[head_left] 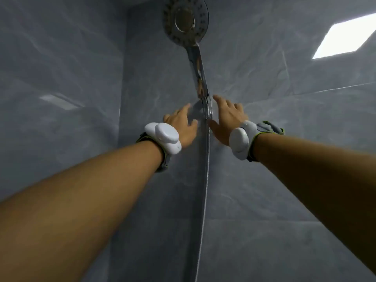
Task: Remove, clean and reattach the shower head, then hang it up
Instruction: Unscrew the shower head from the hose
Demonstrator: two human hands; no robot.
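A chrome shower head (185, 20) hangs high on the grey wall, its round face turned toward me and its handle (198, 72) running down into a wall holder (200, 107). A metal hose (206, 169) drops from the handle's lower end. My left hand (183, 124) reaches up just left of the holder with fingers relaxed, the fingertips blurred near it. My right hand (225, 117) is raised just right of the hose joint, fingers spread and holding nothing.
Grey marble-look tiled walls (61, 78) meet in a corner behind the shower head. A bright rectangular light reflection (345, 37) shows at the upper right. Both wrists carry white devices on straps.
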